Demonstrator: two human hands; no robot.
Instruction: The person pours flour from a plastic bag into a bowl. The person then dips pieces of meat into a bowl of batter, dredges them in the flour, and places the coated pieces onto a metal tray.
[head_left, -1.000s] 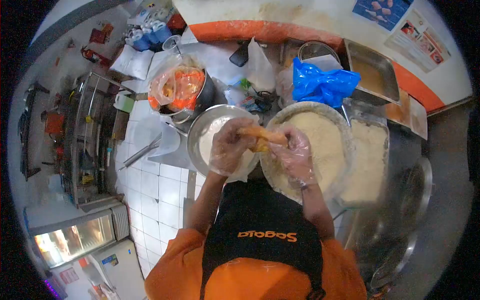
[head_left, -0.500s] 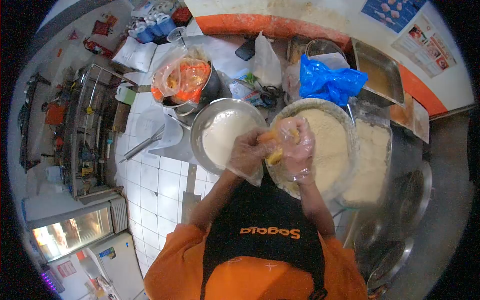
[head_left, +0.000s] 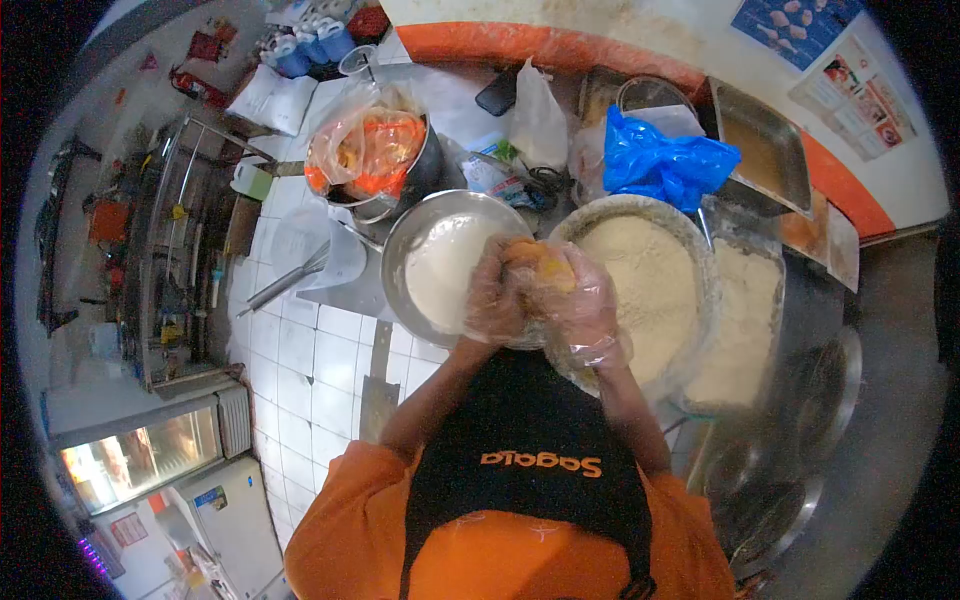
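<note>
Both hands wear clear plastic gloves and come together above the gap between two basins. My left hand [head_left: 493, 300] curls round one side of a yellow-orange marinated chicken piece [head_left: 545, 268], its exact cut unclear. From the other side my right hand [head_left: 592, 315] grips the same piece, its fingers partly hidden. Below and to the left stands a steel bowl [head_left: 408, 285] of white batter [head_left: 440, 265]. A wide round basin [head_left: 712, 300] of pale flour [head_left: 650, 270] lies under and beyond my right hand.
A pot [head_left: 432, 165] holding a plastic bag of orange pieces [head_left: 385, 140] stands behind the bowl. A whisk [head_left: 285, 282] rests by a clear jug [head_left: 340, 250]. A blue bag [head_left: 665, 160], a flour tray [head_left: 740, 330] and a metal pan [head_left: 765, 140] are on the right.
The hands have shifted slightly left and closed more tightly together round the chicken piece. The piece has turned and now shows on top between them.
</note>
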